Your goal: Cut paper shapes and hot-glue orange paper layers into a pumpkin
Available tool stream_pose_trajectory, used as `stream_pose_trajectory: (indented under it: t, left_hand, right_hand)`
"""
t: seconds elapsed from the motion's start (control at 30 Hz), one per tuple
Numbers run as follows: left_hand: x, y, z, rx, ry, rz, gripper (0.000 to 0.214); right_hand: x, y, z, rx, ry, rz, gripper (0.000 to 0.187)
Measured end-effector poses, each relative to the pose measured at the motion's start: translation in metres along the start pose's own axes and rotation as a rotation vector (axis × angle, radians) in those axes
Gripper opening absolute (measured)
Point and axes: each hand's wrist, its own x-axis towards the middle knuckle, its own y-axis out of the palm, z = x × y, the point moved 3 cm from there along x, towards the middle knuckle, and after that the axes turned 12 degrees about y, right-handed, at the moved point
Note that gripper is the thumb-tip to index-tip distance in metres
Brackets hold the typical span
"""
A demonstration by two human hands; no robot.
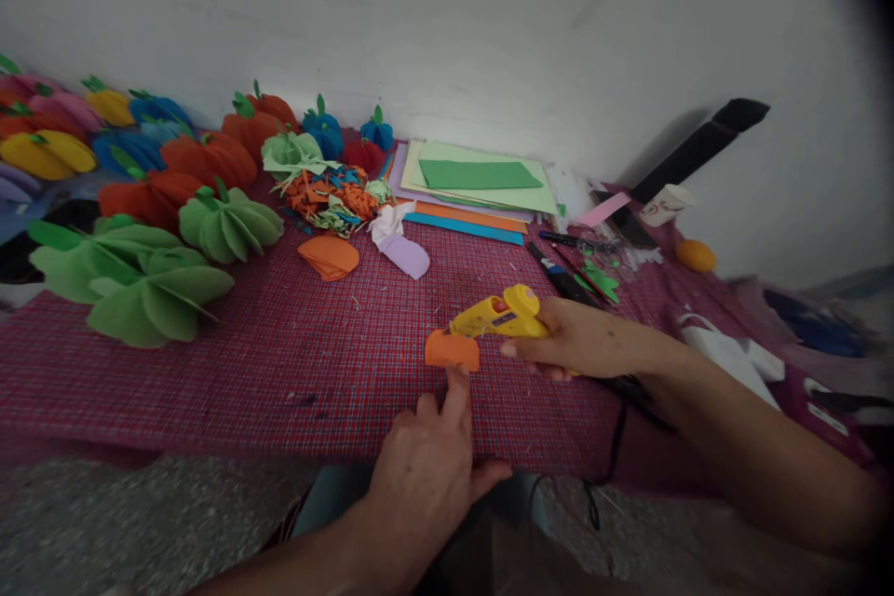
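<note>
My right hand (583, 340) is closed round a yellow glue gun (499, 314) whose nozzle points left at a small folded orange paper piece (452, 349) lying on the red checked tablecloth (279, 363). My left hand (429, 466) rests at the table's near edge with its forefinger stretched up to press the orange piece's lower edge; the other fingers are loosely curled. The gun's black cord (615, 447) hangs over the table edge.
Paper pumpkins in green (140, 279), orange (209, 158), blue and yellow crowd the left and back. A pile of paper scraps (328, 196), orange (328, 256) and lilac (405, 253) cut shapes, stacked coloured sheets (475, 182), pens (573, 242) and a paper cup (663, 203) lie behind.
</note>
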Motion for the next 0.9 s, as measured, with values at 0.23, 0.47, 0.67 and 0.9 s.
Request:
stream_pose_trajectory:
  t: [0.23,0.47,0.67,0.9]
  left_hand:
    - [0.001,0.000,0.000,0.007,-0.004,0.014,0.077]
    - [0.000,0.001,0.000,0.008,-0.005,0.009,0.079]
    - [0.000,0.001,0.000,0.013,-0.016,0.009,0.080]
    - [0.000,-0.002,-0.001,0.009,-0.007,0.018,0.077]
  right_hand:
    - [-0.008,-0.004,-0.009,0.001,0.075,-0.039,0.046]
    - [-0.019,-0.006,-0.015,-0.005,0.118,-0.057,0.046]
    - [-0.025,-0.005,-0.020,0.008,0.114,-0.036,0.041]
    - [-0.030,0.001,-0.027,0.014,0.129,-0.012,0.042]
